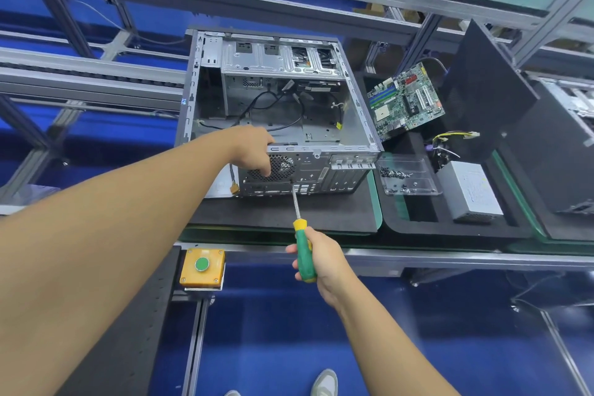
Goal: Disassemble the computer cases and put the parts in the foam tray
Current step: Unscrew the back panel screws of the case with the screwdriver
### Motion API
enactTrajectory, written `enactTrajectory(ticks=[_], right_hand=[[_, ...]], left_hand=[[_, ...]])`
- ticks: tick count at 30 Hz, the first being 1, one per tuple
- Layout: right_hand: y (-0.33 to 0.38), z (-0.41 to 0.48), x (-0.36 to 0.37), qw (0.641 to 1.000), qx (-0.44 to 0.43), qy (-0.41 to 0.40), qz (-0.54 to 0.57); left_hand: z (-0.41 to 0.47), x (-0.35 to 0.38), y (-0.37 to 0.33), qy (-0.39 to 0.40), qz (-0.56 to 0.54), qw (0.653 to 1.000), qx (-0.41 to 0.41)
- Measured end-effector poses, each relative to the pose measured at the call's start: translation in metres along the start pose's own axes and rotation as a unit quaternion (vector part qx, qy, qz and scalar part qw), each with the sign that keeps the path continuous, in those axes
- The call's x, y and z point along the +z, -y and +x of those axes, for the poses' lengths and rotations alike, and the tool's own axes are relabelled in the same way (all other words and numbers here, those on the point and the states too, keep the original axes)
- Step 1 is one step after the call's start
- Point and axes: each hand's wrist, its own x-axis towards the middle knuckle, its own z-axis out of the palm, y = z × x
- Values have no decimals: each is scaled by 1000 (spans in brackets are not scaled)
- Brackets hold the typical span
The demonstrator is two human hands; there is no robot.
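Note:
An open grey computer case [324,125] lies on its side on a black mat, its inside holding only loose cables. My left hand [254,149] grips the near top edge of the case's rear panel, over the fan grille [281,167]. In my right hand [321,259] is a green and yellow screwdriver [303,254]; its tip touches the rear panel just below the grille. To the right, the black foam tray [418,212] holds a green motherboard [405,101], a grey power supply [469,193] with its wires, and a clear plastic box of screws [406,175].
A black side panel [482,96] leans upright behind the tray, with another case [565,151] further right. A yellow box with a green button [202,267] sits on the bench's front rail. Aluminium frame rails run behind and above the bench.

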Motion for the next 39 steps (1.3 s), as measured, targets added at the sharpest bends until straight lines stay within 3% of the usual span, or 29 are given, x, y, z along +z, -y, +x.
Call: enactTrajectory(ticks=[7, 13, 17, 27, 39], right_hand=[[-8, 1, 0, 997, -71, -15, -7], [-5, 2, -1, 996, -72, -33, -47], [-1, 1, 0, 1000, -24, -13, 8], [-10, 3, 1, 995, -90, -33, -9], [-15, 2, 0, 997, -77, -21, -12]], left_hand=[[0, 1, 0, -3, -7, 1000, -5], [1, 2, 1, -2, -12, 1000, -7], [0, 1, 0, -2, -9, 1000, 1], [-2, 0, -1, -5, -8, 1000, 0], [-2, -1, -2, -4, -20, 1000, 6]])
